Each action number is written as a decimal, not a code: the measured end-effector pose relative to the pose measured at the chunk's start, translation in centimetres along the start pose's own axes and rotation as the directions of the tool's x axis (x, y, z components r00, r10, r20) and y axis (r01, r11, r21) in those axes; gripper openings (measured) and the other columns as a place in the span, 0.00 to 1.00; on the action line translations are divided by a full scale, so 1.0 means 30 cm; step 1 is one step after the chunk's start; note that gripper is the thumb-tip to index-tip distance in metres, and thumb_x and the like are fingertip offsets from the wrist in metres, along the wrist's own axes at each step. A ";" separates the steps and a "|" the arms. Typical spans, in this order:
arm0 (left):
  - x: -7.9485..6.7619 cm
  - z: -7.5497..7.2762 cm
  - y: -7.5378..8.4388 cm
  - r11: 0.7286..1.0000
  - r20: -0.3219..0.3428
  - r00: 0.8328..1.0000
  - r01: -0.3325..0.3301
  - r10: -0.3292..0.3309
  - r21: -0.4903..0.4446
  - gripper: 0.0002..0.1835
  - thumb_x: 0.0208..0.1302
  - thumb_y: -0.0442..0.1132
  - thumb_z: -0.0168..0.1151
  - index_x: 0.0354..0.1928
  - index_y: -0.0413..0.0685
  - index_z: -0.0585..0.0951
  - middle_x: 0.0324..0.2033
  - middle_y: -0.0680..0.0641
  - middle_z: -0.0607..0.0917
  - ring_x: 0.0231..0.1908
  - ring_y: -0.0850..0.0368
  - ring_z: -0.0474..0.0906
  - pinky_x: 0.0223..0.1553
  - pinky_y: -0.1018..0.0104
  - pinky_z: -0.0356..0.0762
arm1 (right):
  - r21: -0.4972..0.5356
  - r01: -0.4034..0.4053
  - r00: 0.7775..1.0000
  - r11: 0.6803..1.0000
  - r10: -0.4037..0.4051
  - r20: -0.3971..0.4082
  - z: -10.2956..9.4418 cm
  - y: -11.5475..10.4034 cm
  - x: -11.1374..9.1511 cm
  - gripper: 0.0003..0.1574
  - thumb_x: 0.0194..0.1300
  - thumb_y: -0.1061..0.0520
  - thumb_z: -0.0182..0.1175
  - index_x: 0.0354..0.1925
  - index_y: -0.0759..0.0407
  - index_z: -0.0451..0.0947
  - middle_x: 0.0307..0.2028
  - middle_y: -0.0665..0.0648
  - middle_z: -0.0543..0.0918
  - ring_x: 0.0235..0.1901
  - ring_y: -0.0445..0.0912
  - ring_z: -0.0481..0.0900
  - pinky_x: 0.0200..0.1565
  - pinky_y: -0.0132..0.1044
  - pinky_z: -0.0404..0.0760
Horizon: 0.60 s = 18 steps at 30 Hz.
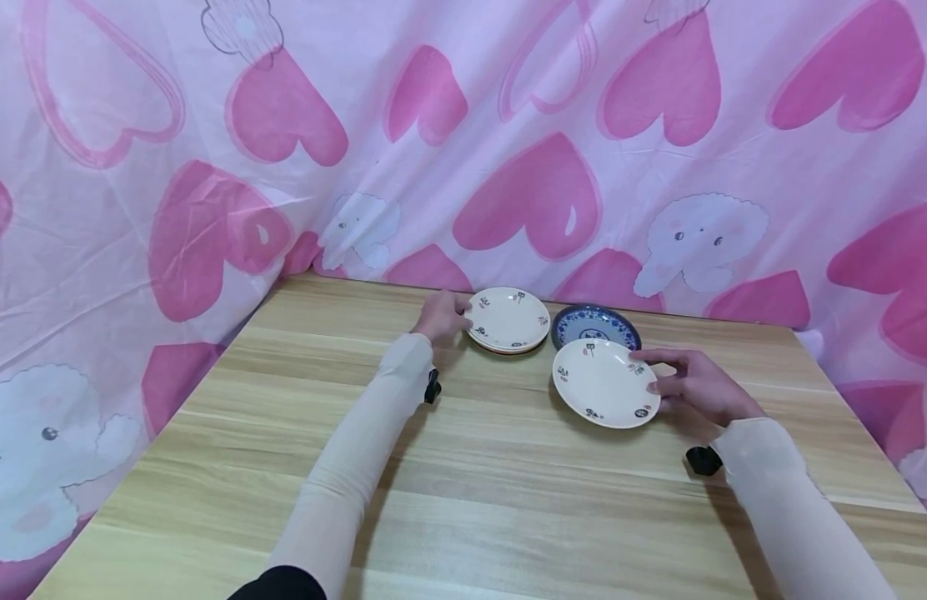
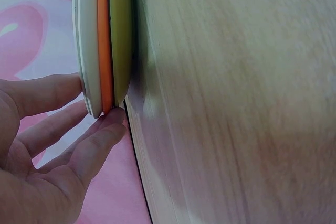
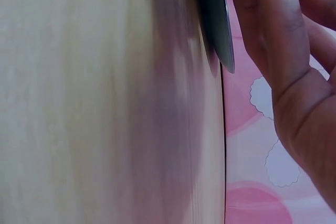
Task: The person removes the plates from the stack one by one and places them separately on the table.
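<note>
Fingers of the right hand pinch the plate at its right rim, the thumb at the edge nearer the body and another finger further along the rim. The plate, white with small motifs, is off the table, with a shadow below it; in the head view it covers the near part of the blue plate. Fingers of the left hand are spread apart and fairly straight, their tips touching the left edge of the stack. In the left wrist view one fingertip meets the white rim, while others reach the lower rims; the stack shows white, orange and yellow-green edges. The top of the stack bears motifs like those on the plate. The blue plate, patterned and dark-rimmed, lies between the stack and the right hand, just beside the stack; whether the two touch cannot be determined. Stack and blue plate sit near the far edge of the table, which has a pale wood grain. Light sleeves cover both forearms. Pink cloth with hearts and white animal figures hangs behind and at the sides.
</note>
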<state>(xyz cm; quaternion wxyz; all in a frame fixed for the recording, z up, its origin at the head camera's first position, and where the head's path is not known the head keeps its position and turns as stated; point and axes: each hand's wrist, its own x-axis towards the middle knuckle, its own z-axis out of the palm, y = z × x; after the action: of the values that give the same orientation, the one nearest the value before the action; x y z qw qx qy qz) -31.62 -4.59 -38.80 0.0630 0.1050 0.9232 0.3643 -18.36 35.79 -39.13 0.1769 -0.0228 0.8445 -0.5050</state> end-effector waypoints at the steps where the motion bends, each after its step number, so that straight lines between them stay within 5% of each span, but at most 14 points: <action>1: 0.001 0.000 -0.001 1.000 0.000 1.000 0.002 -0.002 -0.001 0.21 0.61 0.33 0.68 0.58 0.42 0.83 0.55 0.41 0.86 0.56 0.47 0.77 0.64 0.54 0.75 | 0.001 -0.001 1.000 1.000 0.001 0.003 0.000 0.002 -0.001 0.41 0.64 0.65 0.61 0.73 0.57 0.64 0.74 0.67 0.59 0.37 0.43 0.82 0.41 0.36 0.89; 7: 0.002 0.001 0.000 0.999 0.014 0.999 0.031 -0.031 -0.032 0.24 0.61 0.33 0.68 0.61 0.41 0.80 0.62 0.40 0.82 0.66 0.45 0.75 0.69 0.54 0.73 | 0.003 0.018 1.000 1.000 -0.018 0.023 0.004 0.011 -0.007 0.39 0.64 0.65 0.62 0.72 0.59 0.66 0.74 0.68 0.60 0.41 0.43 0.85 0.44 0.39 0.89; 18: -0.003 0.000 0.005 0.998 0.009 0.999 0.043 -0.043 -0.036 0.24 0.61 0.33 0.68 0.61 0.42 0.80 0.61 0.41 0.82 0.65 0.46 0.75 0.70 0.54 0.72 | -0.004 0.045 0.996 0.999 -0.044 0.073 0.001 0.021 -0.018 0.40 0.62 0.65 0.64 0.71 0.62 0.66 0.73 0.69 0.62 0.31 0.45 0.85 0.40 0.38 0.89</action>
<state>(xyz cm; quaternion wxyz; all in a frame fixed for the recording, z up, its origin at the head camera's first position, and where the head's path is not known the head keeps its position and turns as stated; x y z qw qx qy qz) -31.52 -4.49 -38.70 0.0763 0.0855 0.9182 0.3793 -17.76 36.19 -39.56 0.1962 -0.0606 0.8381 -0.5054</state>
